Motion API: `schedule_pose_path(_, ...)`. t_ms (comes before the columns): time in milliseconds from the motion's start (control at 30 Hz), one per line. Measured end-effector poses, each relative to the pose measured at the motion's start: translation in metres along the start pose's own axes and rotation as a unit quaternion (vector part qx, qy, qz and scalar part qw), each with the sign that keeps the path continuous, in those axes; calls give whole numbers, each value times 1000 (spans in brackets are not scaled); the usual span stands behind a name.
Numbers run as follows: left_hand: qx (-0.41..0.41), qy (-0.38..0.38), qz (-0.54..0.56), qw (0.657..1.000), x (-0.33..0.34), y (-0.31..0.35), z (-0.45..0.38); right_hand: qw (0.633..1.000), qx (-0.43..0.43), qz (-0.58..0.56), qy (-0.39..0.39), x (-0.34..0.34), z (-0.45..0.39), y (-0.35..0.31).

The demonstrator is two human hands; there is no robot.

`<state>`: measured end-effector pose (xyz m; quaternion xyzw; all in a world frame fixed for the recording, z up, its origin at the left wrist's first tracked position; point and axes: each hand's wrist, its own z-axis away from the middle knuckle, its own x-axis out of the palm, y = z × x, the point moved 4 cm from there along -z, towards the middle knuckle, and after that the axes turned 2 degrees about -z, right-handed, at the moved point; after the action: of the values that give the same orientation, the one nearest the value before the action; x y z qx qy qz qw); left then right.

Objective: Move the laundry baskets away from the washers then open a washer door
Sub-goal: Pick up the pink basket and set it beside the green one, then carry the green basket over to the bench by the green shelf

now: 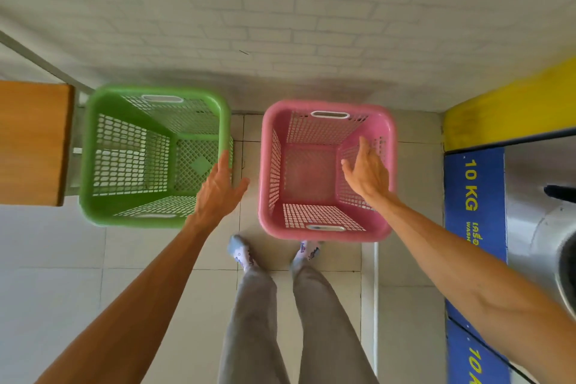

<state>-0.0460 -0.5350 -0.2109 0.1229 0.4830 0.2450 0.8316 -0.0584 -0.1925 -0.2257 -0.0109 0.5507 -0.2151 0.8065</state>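
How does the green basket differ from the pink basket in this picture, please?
Colour: the green basket is green, the pink basket is pink. Place: the green one stands on the left beside a wooden surface; the pink one stands on the right, nearer the washer. Hands: the left hand is at the green basket's right rim; the right hand is over the pink basket's right side. Both are empty, perforated, upright and have slot handles.

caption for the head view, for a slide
Open hands over empty green and pink baskets beside a washer.
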Motion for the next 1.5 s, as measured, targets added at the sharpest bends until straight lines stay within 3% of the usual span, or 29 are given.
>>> schedule_pose_path(333, 4, 4, 76, 997, -144, -40, 99, 998, 7, -23, -56, -64, 107, -130)
schedule_pose_path(733, 19, 23, 60, 998, -279, -170, 162, 996, 10, 22, -82, -76, 202, -274)
schedule_pose_path(1133, 30, -7, 48, 998, -295, -211, 107, 998, -3, -24, -64, -42, 172, -349)
schedule_pose_path(1500, -17, 29, 47, 998, -254, -266, 1, 995, 39, -20, -95, 70, 69, -343)
